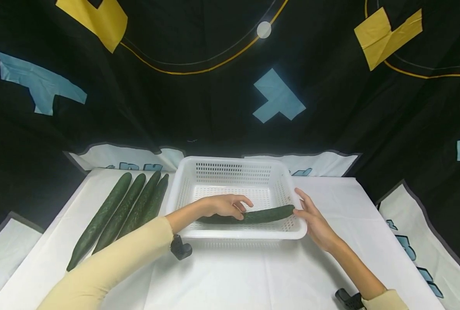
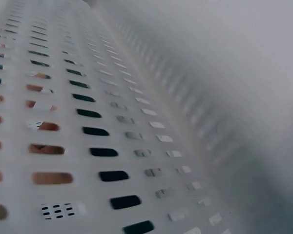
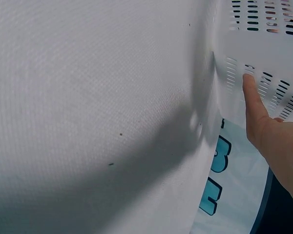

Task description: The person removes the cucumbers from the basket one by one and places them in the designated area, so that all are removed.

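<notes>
A long dark green cucumber (image 1: 268, 215) lies lengthwise inside a white perforated plastic basket (image 1: 239, 234), close to its front wall. My left hand (image 1: 226, 206) reaches over the basket from the left and holds the cucumber near its middle, thumb on the near side and one finger stretched out beyond. My right hand (image 1: 315, 224) rests at the basket's right rim, fingers extended, its thumb close to the cucumber's right tip. In the right wrist view that hand (image 3: 273, 139) points a straight finger along the basket's outer wall. Through the holes in the left wrist view, skin and dark green show.
Several more cucumbers (image 1: 102, 219) lie side by side left of the basket, partly behind the left sleeve (image 1: 117, 262). White cloth (image 1: 222, 275) covers the table. A black curtain (image 1: 199, 116) with yellow and blue tape pieces hangs behind it.
</notes>
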The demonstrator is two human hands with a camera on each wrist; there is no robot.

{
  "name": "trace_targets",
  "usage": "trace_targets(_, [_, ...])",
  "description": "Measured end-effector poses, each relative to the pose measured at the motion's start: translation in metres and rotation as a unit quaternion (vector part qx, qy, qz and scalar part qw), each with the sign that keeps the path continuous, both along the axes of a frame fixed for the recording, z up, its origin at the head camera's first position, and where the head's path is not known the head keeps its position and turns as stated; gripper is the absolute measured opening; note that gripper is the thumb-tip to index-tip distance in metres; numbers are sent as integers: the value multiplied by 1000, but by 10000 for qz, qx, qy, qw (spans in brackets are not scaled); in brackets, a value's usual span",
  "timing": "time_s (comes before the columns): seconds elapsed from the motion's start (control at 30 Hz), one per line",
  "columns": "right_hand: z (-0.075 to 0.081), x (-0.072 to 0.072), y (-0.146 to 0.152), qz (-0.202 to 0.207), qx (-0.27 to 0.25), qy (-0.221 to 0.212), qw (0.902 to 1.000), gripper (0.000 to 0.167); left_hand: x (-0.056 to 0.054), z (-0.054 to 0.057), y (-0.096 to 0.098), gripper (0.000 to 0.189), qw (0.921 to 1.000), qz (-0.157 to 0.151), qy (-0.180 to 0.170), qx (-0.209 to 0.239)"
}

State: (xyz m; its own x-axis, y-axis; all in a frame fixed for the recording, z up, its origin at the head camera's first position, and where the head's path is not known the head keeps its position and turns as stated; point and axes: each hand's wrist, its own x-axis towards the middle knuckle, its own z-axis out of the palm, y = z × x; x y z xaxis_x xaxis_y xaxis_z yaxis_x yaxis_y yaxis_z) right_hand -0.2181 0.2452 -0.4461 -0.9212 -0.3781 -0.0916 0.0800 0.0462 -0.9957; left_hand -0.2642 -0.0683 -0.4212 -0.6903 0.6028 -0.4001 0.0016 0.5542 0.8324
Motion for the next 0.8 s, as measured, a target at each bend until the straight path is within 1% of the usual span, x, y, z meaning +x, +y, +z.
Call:
trace_targets(0.17, [0, -1, 0, 33, -17, 25, 10000, 74, -1, -4, 0, 48, 9995, -182, 163, -212])
trace_targets(0.37, [2, 0, 0, 6, 2, 46, 10000, 74, 0, -4, 1, 47, 9990, -275, 297, -162])
trace_targets(0.6, [3, 1, 0, -4, -15, 23, 10000, 74, 1, -4, 3, 47, 9989, -188, 415, -85])
trace_targets(0.8, [2, 1, -1, 11, -50, -16, 10000, 74, 1, 3, 0, 45, 9984, -58, 534, 184])
